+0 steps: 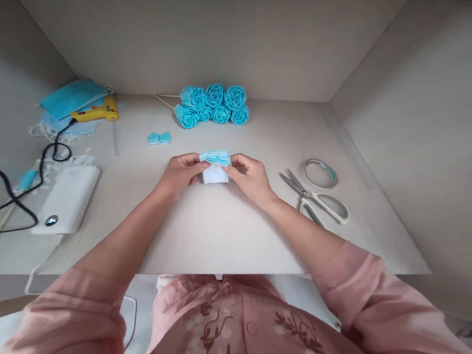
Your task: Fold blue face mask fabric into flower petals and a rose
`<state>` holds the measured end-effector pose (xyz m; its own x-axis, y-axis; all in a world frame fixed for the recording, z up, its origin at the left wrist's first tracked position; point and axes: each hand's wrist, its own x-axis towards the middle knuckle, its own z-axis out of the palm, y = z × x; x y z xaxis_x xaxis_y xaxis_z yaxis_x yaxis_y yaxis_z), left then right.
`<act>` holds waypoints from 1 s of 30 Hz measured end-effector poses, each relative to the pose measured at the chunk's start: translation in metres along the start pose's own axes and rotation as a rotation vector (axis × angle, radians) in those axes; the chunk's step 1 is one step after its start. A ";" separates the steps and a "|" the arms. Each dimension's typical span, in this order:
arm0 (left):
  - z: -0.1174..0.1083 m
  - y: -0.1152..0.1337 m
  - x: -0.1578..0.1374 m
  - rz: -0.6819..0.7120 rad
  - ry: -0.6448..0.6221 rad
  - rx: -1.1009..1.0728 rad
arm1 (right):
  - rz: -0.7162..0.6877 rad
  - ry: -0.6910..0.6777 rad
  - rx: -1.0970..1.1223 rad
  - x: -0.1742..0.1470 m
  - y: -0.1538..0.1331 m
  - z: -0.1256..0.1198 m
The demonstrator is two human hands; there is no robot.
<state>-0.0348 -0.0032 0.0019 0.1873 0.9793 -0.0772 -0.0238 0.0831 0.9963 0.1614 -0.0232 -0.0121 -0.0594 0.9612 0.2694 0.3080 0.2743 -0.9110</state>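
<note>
A small piece of pleated face mask, blue along its upper part and white below, is held between my two hands over the middle of the table. My left hand pinches its left edge with thumb and fingers. On the right edge, my right hand grips it the same way, thumb on the near face. Beyond the hands lie several blue rosettes, bunched together, with thin sticks showing at their left. A small blue bow-shaped piece rests on the table, left of the rosettes.
Scissors lie partly open beside a tape roll at right, near my forearm. At left are a white power bank, a yellow glue gun with a looping black cable, and stacked blue masks. Walls enclose the table.
</note>
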 end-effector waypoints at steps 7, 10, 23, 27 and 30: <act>0.003 0.000 0.001 -0.131 -0.054 -0.348 | -0.076 0.066 -0.126 -0.002 -0.002 0.001; 0.005 0.000 0.000 -0.161 -0.092 -0.433 | -0.052 0.047 -0.102 -0.003 -0.003 0.001; 0.009 -0.002 0.002 -0.188 -0.033 -0.625 | -0.063 0.020 0.117 -0.007 -0.009 -0.003; 0.009 -0.004 0.003 -0.204 -0.034 -0.645 | -0.089 0.012 0.091 -0.007 -0.008 -0.003; 0.010 -0.004 0.003 -0.210 -0.037 -0.640 | -0.110 0.007 0.045 -0.008 -0.011 -0.003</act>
<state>-0.0246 -0.0024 -0.0017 0.2851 0.9241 -0.2544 -0.5579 0.3758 0.7399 0.1617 -0.0344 -0.0031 -0.0841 0.9252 0.3700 0.2574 0.3789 -0.8889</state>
